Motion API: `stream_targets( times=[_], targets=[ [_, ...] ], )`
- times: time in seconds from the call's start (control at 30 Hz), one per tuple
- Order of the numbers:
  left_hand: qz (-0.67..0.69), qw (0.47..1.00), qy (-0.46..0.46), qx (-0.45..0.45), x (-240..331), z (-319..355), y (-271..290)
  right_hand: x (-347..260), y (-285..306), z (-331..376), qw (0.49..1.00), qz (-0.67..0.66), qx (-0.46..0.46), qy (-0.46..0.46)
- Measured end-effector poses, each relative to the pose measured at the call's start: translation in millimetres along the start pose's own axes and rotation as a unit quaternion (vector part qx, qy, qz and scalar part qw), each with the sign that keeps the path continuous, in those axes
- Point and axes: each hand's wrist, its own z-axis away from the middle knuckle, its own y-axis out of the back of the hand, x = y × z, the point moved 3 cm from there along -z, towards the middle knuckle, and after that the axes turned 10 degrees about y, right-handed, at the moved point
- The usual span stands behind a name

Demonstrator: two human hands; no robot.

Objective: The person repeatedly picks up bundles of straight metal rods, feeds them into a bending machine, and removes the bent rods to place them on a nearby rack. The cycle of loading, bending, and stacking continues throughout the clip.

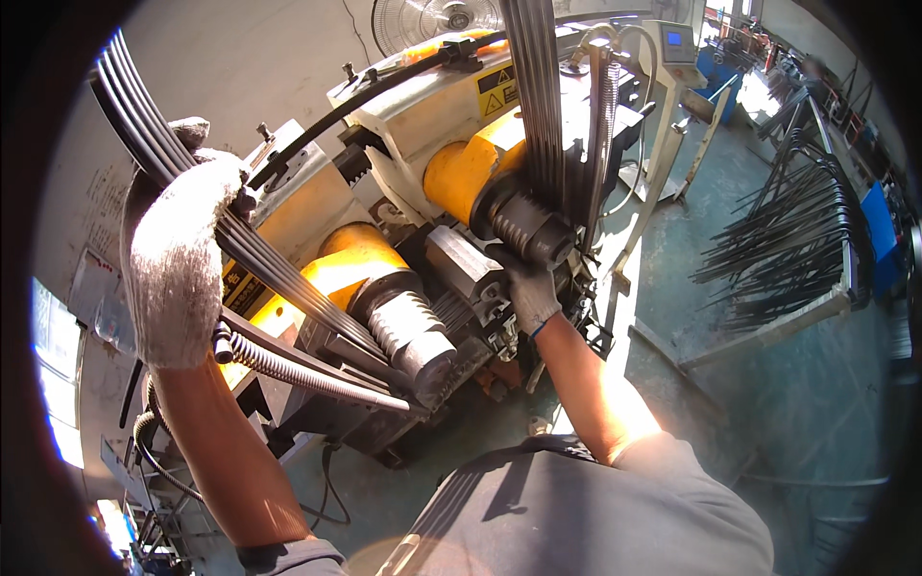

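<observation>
Workshop, metalworking: one heavy machine (pixel 463 257) with yellow housings (pixel 357 254) and ribbed shafts (pixel 405 324); one control panel (pixel 683 73), blue screen (pixel 674 39); one rack (pixel 768 332) of dark rods (pixel 768 252).

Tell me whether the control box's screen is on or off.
On, it appears: the screen shows lit blue on the pale control box beyond the machine.

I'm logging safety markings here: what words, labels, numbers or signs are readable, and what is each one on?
I don't copy out wording, but it stands here:
Yellow label on the machine: black triangle warning signs; small print unreadable.
Black-and-yellow label beside the rods: characters show, partly hidden.
Blue screen on the control box: too small to read.
Wall sheet: too blurred to read.
</observation>
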Motion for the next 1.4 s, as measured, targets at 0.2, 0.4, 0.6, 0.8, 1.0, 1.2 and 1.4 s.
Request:
stream_targets(
  times=[0.2, 0.4, 0.6, 0.8, 1.0, 1.2, 1.4],
  targets=[
    [-0.141, 0.976, -0.163, 0.045, -5.1, 3.4, 3.0, -29.6, 8.8, -15.6, 0.844, -0.364, 0.073, -0.386],
    [-0.170, 0.968, -0.185, -0.005, -5.0, 4.0, 11.9, -24.4, 7.8, -13.9, 0.838, -0.358, 0.076, -0.404],
    [-0.018, 0.999, -0.002, -0.027, 11.0, 11.9, 9.5, -12.4, 0.2, -8.3, 0.843, -0.362, 0.080, -0.390],
    [0.057, 0.997, 0.037, -0.048, -13.9, 17.8, 38.3, 5.1, -18.0, 14.7, 0.828, -0.403, 0.072, -0.382],
    [0.042, 0.989, 0.131, -0.059, -7.5, 27.9, 40.2, 52.6, -32.0, 43.6, 0.945, -0.236, 0.005, -0.226],
    [0.019, 0.989, 0.139, -0.040, -4.4, 37.4, 45.0, 52.1, -30.6, 38.0, 0.984, -0.117, -0.050, -0.123],
    [0.018, 0.989, 0.144, -0.030, 14.2, 47.7, 39.9, 42.4, -33.8, 37.3, 0.977, -0.115, -0.111, -0.139]
  ],
)
